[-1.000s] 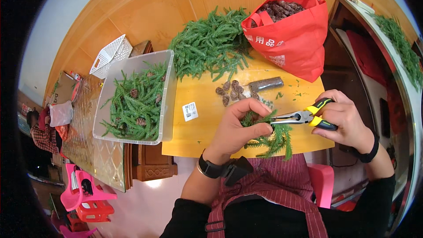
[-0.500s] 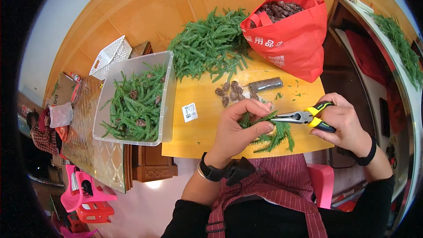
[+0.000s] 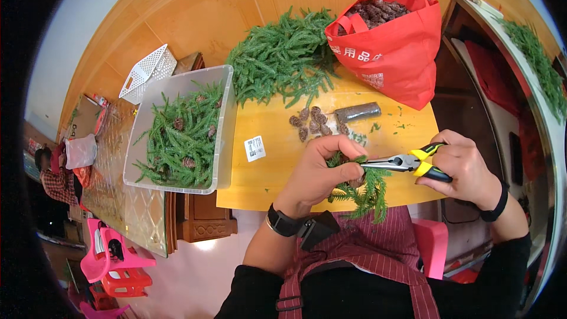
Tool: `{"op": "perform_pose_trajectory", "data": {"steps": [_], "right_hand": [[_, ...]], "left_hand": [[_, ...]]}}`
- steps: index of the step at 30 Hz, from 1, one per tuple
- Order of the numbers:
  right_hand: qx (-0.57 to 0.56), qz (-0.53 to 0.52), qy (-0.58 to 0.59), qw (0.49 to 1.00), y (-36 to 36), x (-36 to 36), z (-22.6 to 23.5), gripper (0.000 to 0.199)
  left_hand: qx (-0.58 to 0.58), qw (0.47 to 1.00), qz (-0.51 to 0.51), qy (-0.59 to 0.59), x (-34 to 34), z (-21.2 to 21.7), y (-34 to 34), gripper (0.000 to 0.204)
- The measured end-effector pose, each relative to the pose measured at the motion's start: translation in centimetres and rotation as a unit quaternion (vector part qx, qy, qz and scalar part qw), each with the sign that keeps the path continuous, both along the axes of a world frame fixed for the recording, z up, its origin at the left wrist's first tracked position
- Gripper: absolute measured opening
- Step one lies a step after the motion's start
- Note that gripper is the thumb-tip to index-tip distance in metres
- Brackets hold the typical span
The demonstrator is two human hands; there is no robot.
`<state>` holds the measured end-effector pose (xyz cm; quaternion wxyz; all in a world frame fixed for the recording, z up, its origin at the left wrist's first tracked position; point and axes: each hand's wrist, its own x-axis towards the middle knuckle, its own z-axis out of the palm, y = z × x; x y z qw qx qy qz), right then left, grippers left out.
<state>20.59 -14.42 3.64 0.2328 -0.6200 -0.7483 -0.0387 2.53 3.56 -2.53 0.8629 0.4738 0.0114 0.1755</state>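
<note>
Between thumb and fingers my left hand (image 3: 319,171) pinches a green fir sprig (image 3: 369,195), which hangs over the near edge of the yellow table (image 3: 260,186). A brown pine cone shows partly among its needles, just below the fingers. My right hand (image 3: 463,168) is wrapped round the yellow and black handles of long-nose pliers (image 3: 401,161). The pliers' jaws reach to the sprig beside my left thumb; what lies between them is too small to tell. Several loose pine cones (image 3: 313,121) lie farther back, next to a dark wrapped roll (image 3: 357,112).
A clear plastic bin (image 3: 221,136) with fir sprigs and cones stands at left. Behind lie a heap of green sprigs (image 3: 283,56) and a red bag (image 3: 390,53) of pine cones. A white basket (image 3: 147,74) is at far left. Another person (image 3: 59,180) sits beyond the glass-topped table.
The sprig has turned in my left hand and hangs lower, with a cone now showing. The pliers have shifted slightly left and down, their jaws nearer my left thumb.
</note>
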Motion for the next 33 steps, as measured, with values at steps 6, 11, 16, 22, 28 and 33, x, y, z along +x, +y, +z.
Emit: {"op": "perform_pose_trajectory", "data": {"steps": [6, 11, 16, 22, 28, 33], "right_hand": [[-0.055, 0.006, 0.024, 0.998, 0.2, 0.2, 0.8, 0.030], [-0.035, 0.016, -0.001, 0.999, 0.4, 0.4, 1.3, 0.032], [-0.046, 0.028, 0.029, 0.998, 0.5, 0.6, 0.9, 0.034], [-0.053, 0.035, 0.048, 0.997, 0.5, 0.5, 0.4, 0.034], [-0.128, 0.030, 0.111, 0.985, 0.5, 0.7, 0.4, 0.035], [-0.099, -0.043, 0.288, 0.952, -0.4, 0.2, -0.2, 0.033]], "left_hand": [[-0.030, 1.000, -0.002, 0.001, 0.1, -0.7, 0.1, 0.023], [-0.071, 0.996, -0.053, 0.002, 0.0, -1.0, 0.1, 0.028], [-0.067, 0.994, -0.088, -0.011, 0.1, -1.3, 0.1, 0.029], [-0.066, 0.994, -0.090, -0.014, 0.0, -1.1, 0.2, 0.029], [-0.089, 0.993, -0.070, 0.017, -0.4, -1.0, 0.5, 0.022], [0.067, 0.993, 0.069, 0.067, -2.8, 1.4, 1.2, 0.018]]}}
